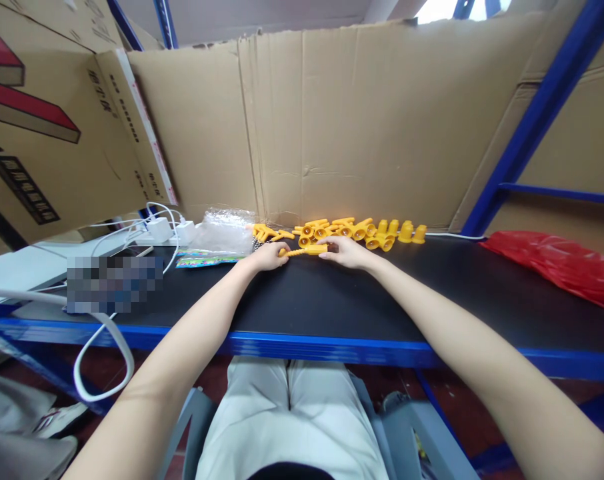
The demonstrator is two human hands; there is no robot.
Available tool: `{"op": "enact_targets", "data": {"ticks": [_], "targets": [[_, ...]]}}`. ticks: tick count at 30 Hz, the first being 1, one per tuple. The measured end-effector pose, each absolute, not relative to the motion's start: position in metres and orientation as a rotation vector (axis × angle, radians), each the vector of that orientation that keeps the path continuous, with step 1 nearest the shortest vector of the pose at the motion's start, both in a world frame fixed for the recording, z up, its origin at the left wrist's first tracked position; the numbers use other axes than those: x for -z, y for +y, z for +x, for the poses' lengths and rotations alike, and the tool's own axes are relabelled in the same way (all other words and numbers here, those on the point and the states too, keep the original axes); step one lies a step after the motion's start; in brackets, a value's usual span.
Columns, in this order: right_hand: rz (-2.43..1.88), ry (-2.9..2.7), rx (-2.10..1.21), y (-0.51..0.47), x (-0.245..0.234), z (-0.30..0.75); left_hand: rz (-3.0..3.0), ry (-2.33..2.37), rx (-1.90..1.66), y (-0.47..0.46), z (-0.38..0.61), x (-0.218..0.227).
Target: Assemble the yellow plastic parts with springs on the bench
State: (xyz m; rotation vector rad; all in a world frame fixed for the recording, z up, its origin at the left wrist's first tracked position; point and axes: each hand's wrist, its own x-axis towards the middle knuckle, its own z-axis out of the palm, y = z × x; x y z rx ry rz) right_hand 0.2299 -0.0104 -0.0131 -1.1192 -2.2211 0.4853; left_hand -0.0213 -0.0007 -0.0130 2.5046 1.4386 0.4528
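Between my two hands is a yellow plastic piece [312,250], lying sideways just above the black shelf. It has a thin ridged stem on the left and a thicker body on the right. My left hand [271,257] pinches the stem end. The fingers of my right hand [349,253] close on the thicker end, and their tips hide part of it. Right behind my hands lies a group of yellow cup-ended parts [346,230], several with hollow openings facing me. Thin yellow branched parts [269,233] lie behind my left hand. Yellow bell-shaped caps [406,231] stand at the group's right end.
Left of my hands are a clear plastic bag [225,230] and a colourful flat packet [207,260]. White chargers [159,229] with cables stand farther left. A red plastic bag [557,263] lies at the right. Cardboard [382,120] walls the back; a blue rail [332,347] edges the front.
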Motion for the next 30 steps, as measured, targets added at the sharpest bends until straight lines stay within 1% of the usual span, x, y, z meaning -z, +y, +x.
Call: {"op": "enact_targets", "data": {"ticks": [3, 8, 14, 18, 25, 30], "targets": [[-1.112, -2.206, -0.544, -0.011, 0.01, 0.233, 2.58, 1.399, -0.593, 0.002, -0.023, 0.016], [-1.173, -2.05, -0.874, -0.017, 0.005, 0.23, 2.662, 1.385, -0.768, 0.0, -0.022, 0.015], [-1.301, -1.886, -1.032, -0.024, -0.001, 0.225, 2.594, 1.468, -0.786, -0.007, -0.016, 0.011], [-1.246, -1.93, -1.23, -0.027, -0.005, 0.234, 2.595, 1.489, -0.778, -0.008, -0.015, 0.012], [-1.168, -1.825, -1.445, -0.026, -0.004, 0.236, 2.708, 1.493, -0.821, -0.01, -0.015, 0.011], [-1.244, -1.78, -1.468, -0.022, 0.001, 0.232, 2.707, 1.498, -0.849, -0.012, -0.015, 0.01]]}}
